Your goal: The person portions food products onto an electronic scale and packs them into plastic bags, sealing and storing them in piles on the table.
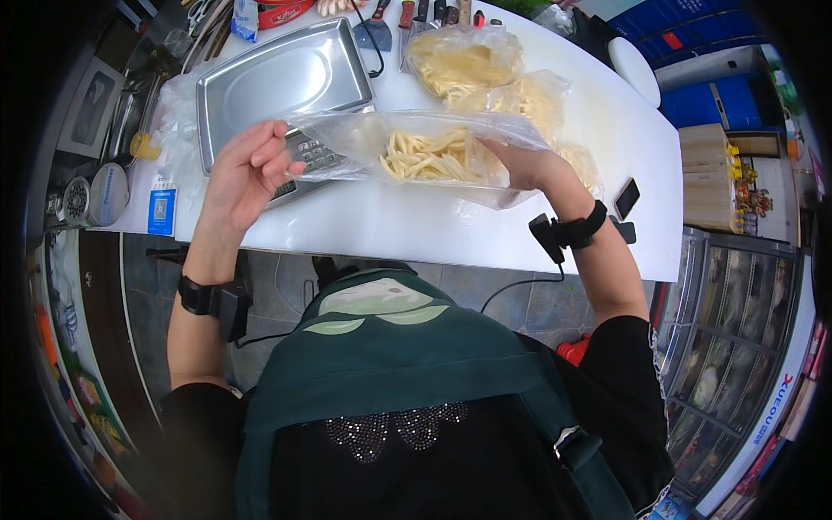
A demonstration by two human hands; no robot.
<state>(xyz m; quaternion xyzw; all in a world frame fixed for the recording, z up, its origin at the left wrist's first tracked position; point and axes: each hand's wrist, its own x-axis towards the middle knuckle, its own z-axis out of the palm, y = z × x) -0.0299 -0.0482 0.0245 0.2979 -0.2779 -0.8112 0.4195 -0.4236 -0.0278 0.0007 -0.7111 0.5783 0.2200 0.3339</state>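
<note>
My left hand grips the gathered end of a clear plastic bag, its fingers curled. Pale yellow strips of food, like cut potato or noodles, lie in the bag. My right hand is at the bag's other end, partly behind or inside the film; its fingertips are hidden. Behind the bag stands a digital scale with a steel tray on or against it. More filled plastic bags rest just beyond, towards the right.
Knives and a scraper lie at the table's far side, near a black cable. A phone is on the white table by my right wrist. Crumpled plastic bags and a yellow cup-like item are at the left.
</note>
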